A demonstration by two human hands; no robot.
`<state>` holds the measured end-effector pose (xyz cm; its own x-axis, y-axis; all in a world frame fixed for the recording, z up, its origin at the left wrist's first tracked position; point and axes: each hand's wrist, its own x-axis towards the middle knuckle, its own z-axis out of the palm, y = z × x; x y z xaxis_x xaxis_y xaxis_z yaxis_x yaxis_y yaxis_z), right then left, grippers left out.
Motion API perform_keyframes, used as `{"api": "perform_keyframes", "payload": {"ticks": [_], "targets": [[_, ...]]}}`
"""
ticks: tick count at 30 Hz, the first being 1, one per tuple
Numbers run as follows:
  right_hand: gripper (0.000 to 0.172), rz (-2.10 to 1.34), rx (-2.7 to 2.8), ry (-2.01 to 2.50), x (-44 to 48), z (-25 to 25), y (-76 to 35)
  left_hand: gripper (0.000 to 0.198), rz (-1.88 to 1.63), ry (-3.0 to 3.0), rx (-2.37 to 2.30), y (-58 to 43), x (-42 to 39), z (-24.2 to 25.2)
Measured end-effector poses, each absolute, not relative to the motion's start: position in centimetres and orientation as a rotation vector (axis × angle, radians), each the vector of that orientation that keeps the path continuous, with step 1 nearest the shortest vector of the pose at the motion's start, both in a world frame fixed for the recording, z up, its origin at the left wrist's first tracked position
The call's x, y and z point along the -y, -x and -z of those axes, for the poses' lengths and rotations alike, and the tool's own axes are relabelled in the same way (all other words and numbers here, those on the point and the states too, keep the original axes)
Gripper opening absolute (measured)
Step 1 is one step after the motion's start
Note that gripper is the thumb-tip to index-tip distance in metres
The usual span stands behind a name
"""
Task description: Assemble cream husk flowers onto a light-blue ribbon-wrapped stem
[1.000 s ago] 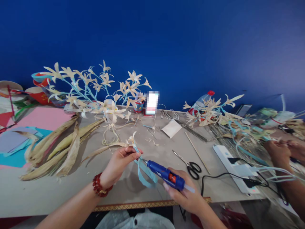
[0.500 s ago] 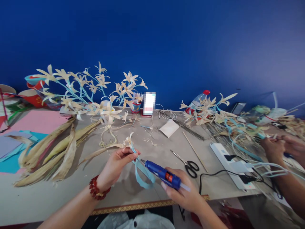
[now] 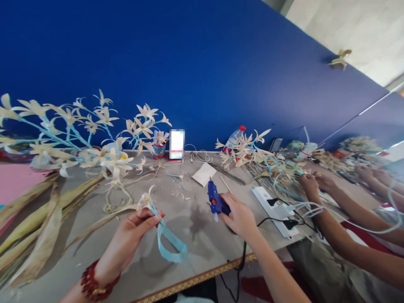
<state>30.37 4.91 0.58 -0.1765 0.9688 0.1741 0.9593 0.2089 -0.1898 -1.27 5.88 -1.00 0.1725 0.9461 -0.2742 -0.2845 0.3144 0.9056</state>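
Observation:
My left hand [image 3: 134, 229] pinches the stem of a small corn-husk flower [image 3: 145, 198] between thumb and fingers. From that stem a light blue strip [image 3: 172, 248] hangs in a loop over the table. My right hand [image 3: 240, 214] is wrapped round the grip of a blue glue gun [image 3: 216, 200], whose nozzle points up and away from me. A clear glue stick shows at its rear end. The gun is raised above the table, well apart from the flower. The scissors are not visible in this view.
Blue-stemmed husk flowers [image 3: 69, 122] stand at the back left, above dried husks [image 3: 41, 223]. A phone [image 3: 176, 145], a white card [image 3: 203, 174] and a bottle [image 3: 235, 136] are further back. To the right lie a power strip [image 3: 274, 214] and cords; a co-worker's hands [image 3: 312, 185] are beyond.
My right hand has drawn the glue gun away from the flower stem and tipped its nozzle upward. My left hand still pinches the stem. The view has turned to the right.

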Motion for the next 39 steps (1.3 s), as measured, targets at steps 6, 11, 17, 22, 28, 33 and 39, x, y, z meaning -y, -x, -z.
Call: {"api": "perform_keyframes", "payload": {"ticks": [6, 11, 17, 22, 28, 33, 39], "targets": [[0.034, -0.043, 2.482, 1.845, -10.2, 0.2, -34.5, 0.015, -1.041, -0.83, -0.991, 1.1, -5.7, 0.9], [0.043, -0.07, 2.532, 1.757, -13.2, 0.6, -35.7, 0.013, -1.057, -0.823, -0.956, 1.0, -5.8, 0.8], [0.043, 0.096, 2.413, 1.618, -10.7, -1.3, -32.7, 0.011, -1.102, -0.794, -0.89, 1.1, -5.8, 0.7], [0.047, -0.086, 2.241, 1.191, -2.8, -2.6, -23.1, 0.007, -1.148, -0.778, -0.872, 0.9, -5.8, 1.1], [0.028, -0.103, 2.167, 1.281, -1.1, -1.9, -15.4, 0.007, -1.199, -0.748, -0.876, 0.6, -5.5, 1.3], [0.01, -0.107, 2.14, 1.24, -1.4, -1.8, -15.2, 0.006, -1.221, -0.79, -0.878, 0.8, -5.2, 1.1], [0.01, -0.188, 2.207, 1.158, -1.7, -2.1, -16.2, 0.011, -1.196, -0.929, -0.936, 1.0, -5.3, 1.0]]}}
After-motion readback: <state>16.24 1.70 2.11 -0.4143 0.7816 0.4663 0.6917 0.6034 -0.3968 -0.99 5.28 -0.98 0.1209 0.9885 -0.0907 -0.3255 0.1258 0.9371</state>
